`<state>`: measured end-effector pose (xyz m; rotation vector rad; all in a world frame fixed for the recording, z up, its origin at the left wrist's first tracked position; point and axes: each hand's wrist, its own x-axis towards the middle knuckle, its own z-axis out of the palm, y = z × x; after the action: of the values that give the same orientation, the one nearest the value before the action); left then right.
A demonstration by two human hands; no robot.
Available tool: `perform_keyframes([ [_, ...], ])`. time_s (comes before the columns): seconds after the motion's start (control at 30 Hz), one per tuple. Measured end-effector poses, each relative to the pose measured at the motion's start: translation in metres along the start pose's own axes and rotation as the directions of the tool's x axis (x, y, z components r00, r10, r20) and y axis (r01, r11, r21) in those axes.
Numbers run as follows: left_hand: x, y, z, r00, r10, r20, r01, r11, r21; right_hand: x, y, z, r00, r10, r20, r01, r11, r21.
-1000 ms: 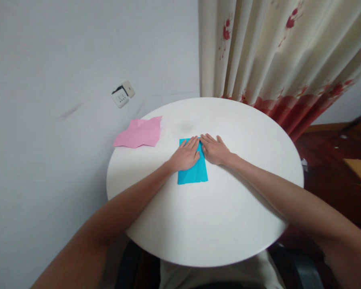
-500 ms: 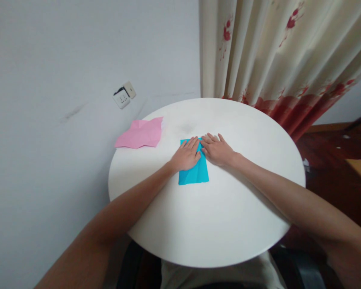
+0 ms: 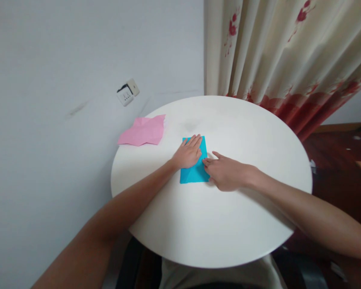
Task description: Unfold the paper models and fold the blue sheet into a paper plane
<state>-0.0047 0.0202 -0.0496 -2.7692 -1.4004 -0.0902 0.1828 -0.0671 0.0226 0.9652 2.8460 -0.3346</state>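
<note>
A folded blue paper [image 3: 194, 173] lies near the middle of the round white table [image 3: 216, 224]. My left hand [image 3: 188, 153] rests flat on its upper left part, fingers stretched out and together. My right hand [image 3: 225, 172] sits at the paper's right edge, lower down. Its fingers are loosely curled and its fingertips press on the paper's right side. Neither hand lifts the paper off the table.
A creased pink paper [image 3: 142, 131] lies at the table's far left edge, by the grey wall. A wall socket [image 3: 127, 92] is mounted beyond it. A cream curtain with red flowers [image 3: 285, 56] hangs behind the table. Dark wooden floor [image 3: 337, 148] shows on the right.
My right hand has slid from the paper's top edge down along its right side and curled its fingers. My left hand has stayed flat on the paper. The view shifted slightly.
</note>
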Motion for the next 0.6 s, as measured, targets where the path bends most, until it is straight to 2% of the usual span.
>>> perform_keyframes([
  [0.23, 0.000, 0.001, 0.001, 1.000, -0.016, -0.021, 0.016, 1.000, -0.015, -0.022, -0.032, 0.004, 0.997, -0.069, 0.035, 0.070, 0.997, -0.035],
  [0.4, -0.001, 0.002, 0.000, 1.000, -0.014, -0.019, 0.013, 1.000, -0.027, -0.025, -0.033, -0.002, 0.994, -0.094, 0.058, 0.093, 0.996, 0.014],
  [0.47, -0.001, 0.003, 0.001, 1.000, -0.019, -0.016, 0.019, 0.999, -0.029, -0.022, -0.030, -0.005, 0.999, -0.039, 0.027, 0.038, 0.998, 0.052],
  [0.53, -0.001, 0.002, 0.001, 1.000, -0.022, -0.012, 0.022, 0.999, -0.030, -0.016, -0.029, -0.005, 0.997, 0.074, -0.035, -0.072, 0.995, 0.065],
  [0.6, 0.000, 0.002, 0.001, 1.000, -0.020, -0.012, 0.019, 0.999, -0.029, -0.010, -0.031, -0.001, 0.970, 0.211, -0.116, -0.208, 0.977, 0.041],
])
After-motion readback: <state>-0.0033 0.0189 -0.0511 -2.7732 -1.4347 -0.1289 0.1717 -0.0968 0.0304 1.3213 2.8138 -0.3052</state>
